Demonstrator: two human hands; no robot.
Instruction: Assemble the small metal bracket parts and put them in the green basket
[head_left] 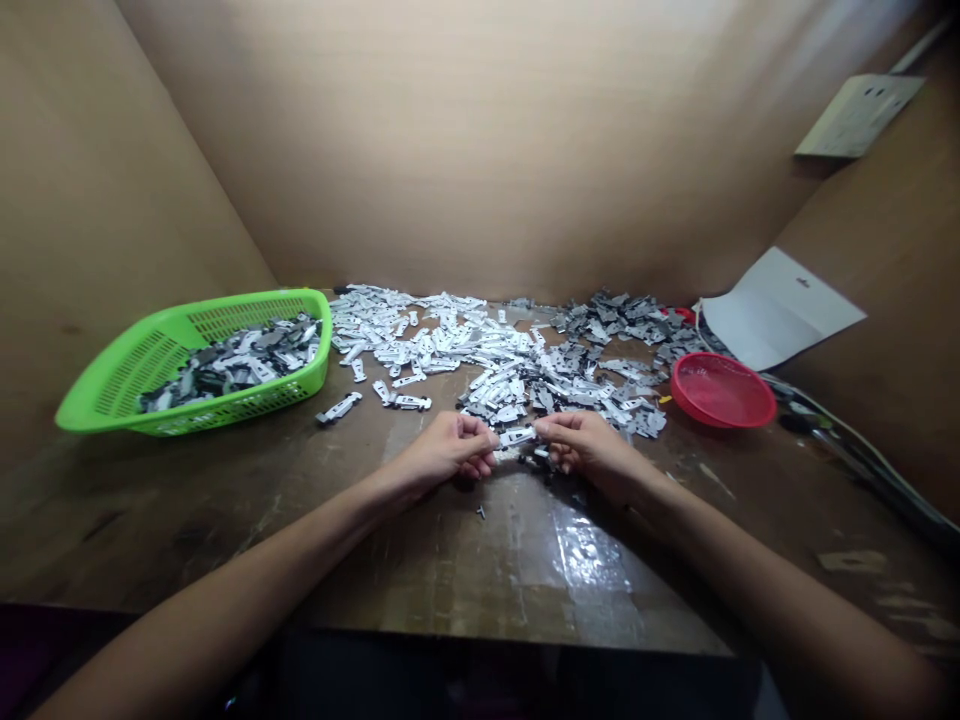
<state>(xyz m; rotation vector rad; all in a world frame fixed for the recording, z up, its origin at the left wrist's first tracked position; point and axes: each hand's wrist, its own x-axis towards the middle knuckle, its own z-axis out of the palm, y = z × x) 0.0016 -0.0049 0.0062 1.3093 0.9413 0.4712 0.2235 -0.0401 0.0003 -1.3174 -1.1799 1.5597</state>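
Between my two hands, over the middle of the table, is a small white toy race car (516,437) with dark parts. My left hand (457,443) pinches its left end between thumb and forefinger. Its right end sits in the fingertips of my right hand (581,440), which are also closed. Just under the right fingers shows a small dark and white part (541,456), too small to make out. A heap of white car bodies (450,335) lies right behind my hands. Grey flat car parts (615,325) are piled to the right of it.
A green basket (196,412) at the left holds many car pieces. A few cars (340,408) lie beside it. At the right are a red bowl (724,390), a white card (780,310) and cables. A tiny white T-shaped piece (481,511) lies near the front.
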